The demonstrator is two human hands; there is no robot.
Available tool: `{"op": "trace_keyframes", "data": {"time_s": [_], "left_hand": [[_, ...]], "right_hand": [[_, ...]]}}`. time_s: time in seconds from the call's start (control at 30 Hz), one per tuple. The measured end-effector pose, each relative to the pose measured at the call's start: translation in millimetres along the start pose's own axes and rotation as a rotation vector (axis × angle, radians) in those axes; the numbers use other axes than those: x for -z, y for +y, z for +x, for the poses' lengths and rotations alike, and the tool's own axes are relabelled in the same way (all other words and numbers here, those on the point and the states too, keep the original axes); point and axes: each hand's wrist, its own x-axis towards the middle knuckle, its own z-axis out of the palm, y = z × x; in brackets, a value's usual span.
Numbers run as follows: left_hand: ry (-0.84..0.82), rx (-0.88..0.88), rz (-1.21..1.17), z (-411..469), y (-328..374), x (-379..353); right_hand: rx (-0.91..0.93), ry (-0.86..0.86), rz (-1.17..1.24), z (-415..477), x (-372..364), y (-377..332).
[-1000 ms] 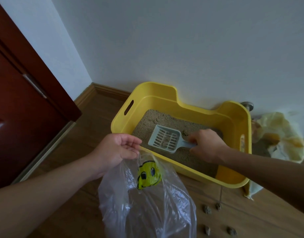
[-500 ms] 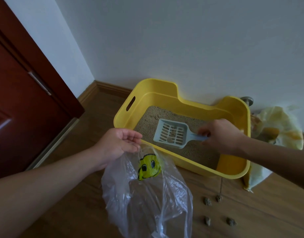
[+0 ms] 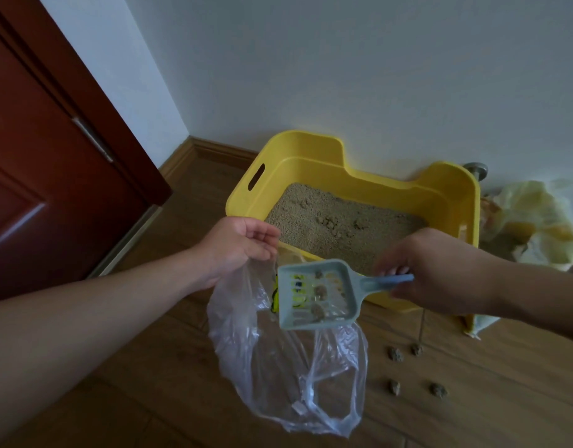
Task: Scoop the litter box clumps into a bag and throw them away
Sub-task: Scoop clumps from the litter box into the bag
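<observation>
A yellow litter box (image 3: 311, 163) with tan litter (image 3: 336, 221) stands on the wooden floor against the white wall. My left hand (image 3: 236, 247) grips the rim of a clear plastic bag (image 3: 285, 376), which hangs in front of the box. My right hand (image 3: 430, 270) holds the handle of a pale blue slotted scoop (image 3: 320, 295), level over the bag's mouth. Three brown clumps (image 3: 320, 291) lie in the scoop. The yellow print on the bag shows through the scoop's slots.
Several loose clumps (image 3: 395, 354) lie on the floor right of the bag. A yellowish plastic bag (image 3: 537, 221) sits right of the box, by a metal door stop (image 3: 476, 171). A dark red door (image 3: 45, 176) stands at left.
My right hand has lifted the scoop out of the litter and carried it toward me, over the bag's mouth. My left hand still holds the bag.
</observation>
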Motion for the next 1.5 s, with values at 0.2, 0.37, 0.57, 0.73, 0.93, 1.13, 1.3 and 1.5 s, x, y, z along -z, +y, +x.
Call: {"op": "trace_keyframes", "data": {"time_s": [0.2,0.37,0.57,0.73,0.93,1.13,1.3,1.5], "left_hand": [[-0.018,-0.006,-0.016,-2.8,-0.8,-3.0],[-0.028,-0.008,-0.06,-3.8,-2.5,-3.5],[-0.02,-0.038,-0.064,-6.3,-4.6,-1.0],[-0.013,-0.038,-0.078,-5.3,-7.4,4.2],[-0.014,-0.041,-0.081,-2.7,-7.8,6.1],[-0.013,-0.039,-0.068,-1.9,-7.2,3.0],[-0.008,-0.035,-0.057,-1.6,-6.4,4.9],[-0.003,-0.015,-0.032,1.9,-6.1,7.6]], "right_hand": [[0.071,-0.131,-0.129,9.1,-13.8,-27.0],[0.118,-0.201,-0.17,30.6,-37.2,-39.6],[0.135,-0.219,-0.196,43.5,-50.8,-44.8],[0.14,-0.175,-0.143,45.1,-61.6,-34.8],[0.111,-0.161,-0.073,37.6,-62.6,-28.8],[0.091,-0.167,0.011,34.2,-57.9,-26.1],[0.094,-0.15,0.159,28.0,-41.0,-24.6],[-0.014,-0.027,0.36,9.7,-20.0,-10.5]]}}
